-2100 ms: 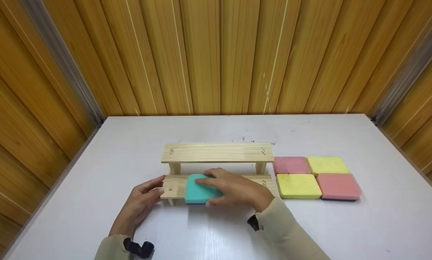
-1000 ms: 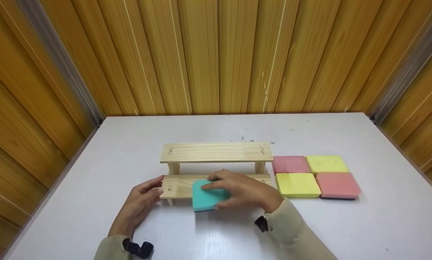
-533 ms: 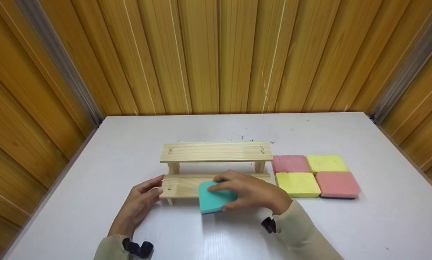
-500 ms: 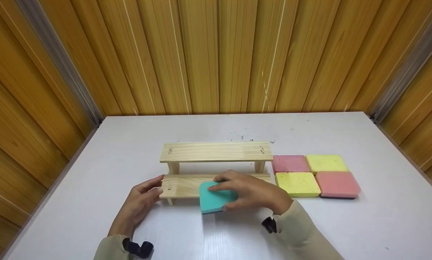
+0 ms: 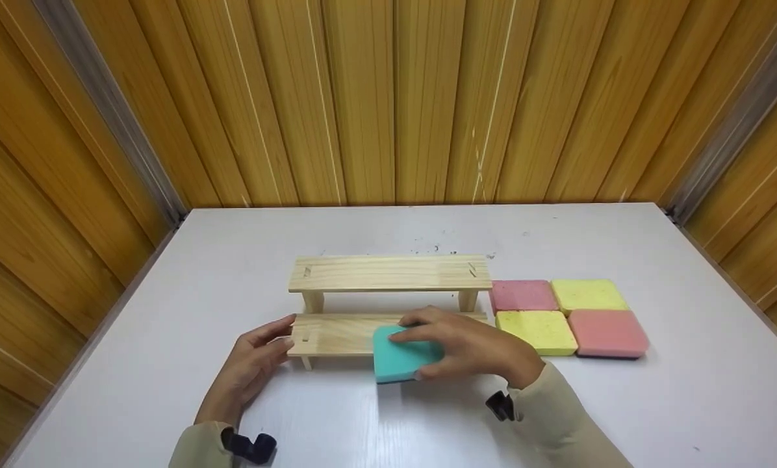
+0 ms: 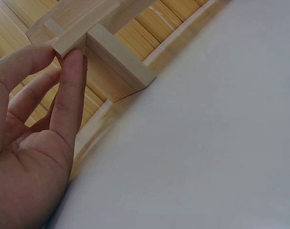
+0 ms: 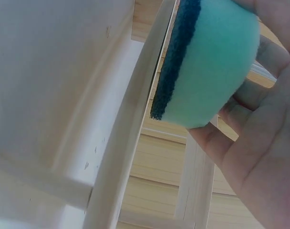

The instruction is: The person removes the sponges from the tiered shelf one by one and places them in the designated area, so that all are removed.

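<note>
My right hand [image 5: 470,348] grips a turquoise sponge [image 5: 401,357] over the front edge of the lower board [image 5: 336,335] of a two-tier wooden stand. In the right wrist view, the sponge [image 7: 216,62] has a dark scouring layer facing the board [image 7: 130,119]; whether the two touch there, I cannot tell. Fingers of my left hand [image 5: 252,364] pinch the left end of that lower board, and the left wrist view has thumb and fingertips on its corner above a leg [image 6: 119,62]. Behind stands the upper board [image 5: 392,273], with nothing on it.
Right of the stand, two pink sponges [image 5: 609,333] [image 5: 525,296] and two yellow sponges [image 5: 536,331] [image 5: 590,294] lie in a block on the white table [image 5: 232,260]. Wood-patterned walls [image 5: 395,97] enclose the table's back and sides.
The right hand has carried the sponge rightward along the lower board, from near its left part to about the middle, and slightly toward the front. The left hand has stayed in place.
</note>
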`<action>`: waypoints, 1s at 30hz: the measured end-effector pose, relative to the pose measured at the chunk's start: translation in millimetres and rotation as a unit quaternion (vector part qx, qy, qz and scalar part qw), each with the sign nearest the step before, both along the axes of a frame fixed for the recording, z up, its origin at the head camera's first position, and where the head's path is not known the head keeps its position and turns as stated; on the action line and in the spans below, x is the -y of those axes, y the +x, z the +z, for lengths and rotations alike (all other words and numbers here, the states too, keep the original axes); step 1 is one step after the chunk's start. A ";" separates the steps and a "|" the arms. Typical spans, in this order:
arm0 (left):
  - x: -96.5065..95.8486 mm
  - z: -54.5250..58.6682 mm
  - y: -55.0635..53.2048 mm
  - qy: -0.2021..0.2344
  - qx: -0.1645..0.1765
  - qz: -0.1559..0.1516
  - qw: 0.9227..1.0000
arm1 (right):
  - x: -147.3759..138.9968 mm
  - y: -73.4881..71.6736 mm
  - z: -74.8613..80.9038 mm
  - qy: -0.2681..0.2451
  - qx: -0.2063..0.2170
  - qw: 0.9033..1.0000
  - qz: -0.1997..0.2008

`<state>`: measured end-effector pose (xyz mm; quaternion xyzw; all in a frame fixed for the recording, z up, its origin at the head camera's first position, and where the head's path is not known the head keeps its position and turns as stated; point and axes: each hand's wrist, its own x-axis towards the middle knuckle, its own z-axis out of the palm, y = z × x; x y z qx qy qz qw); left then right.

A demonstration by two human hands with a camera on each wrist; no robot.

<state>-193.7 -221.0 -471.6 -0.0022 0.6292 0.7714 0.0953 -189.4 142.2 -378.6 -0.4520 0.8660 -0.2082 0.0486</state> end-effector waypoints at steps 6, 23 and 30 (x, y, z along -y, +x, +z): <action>-0.9 0.9 0.4 0.007 0.005 0.003 1.000 | -9.2 0.9 0.7 -0.014 -0.007 1.000 0.004; -1.6 -0.1 -0.2 -0.005 0.013 0.010 1.000 | -36.9 6.1 4.7 -0.016 0.024 0.999 -0.026; -1.1 -0.5 -0.8 -0.012 0.006 0.009 1.000 | -50.7 8.7 5.0 -0.026 0.018 0.999 -0.032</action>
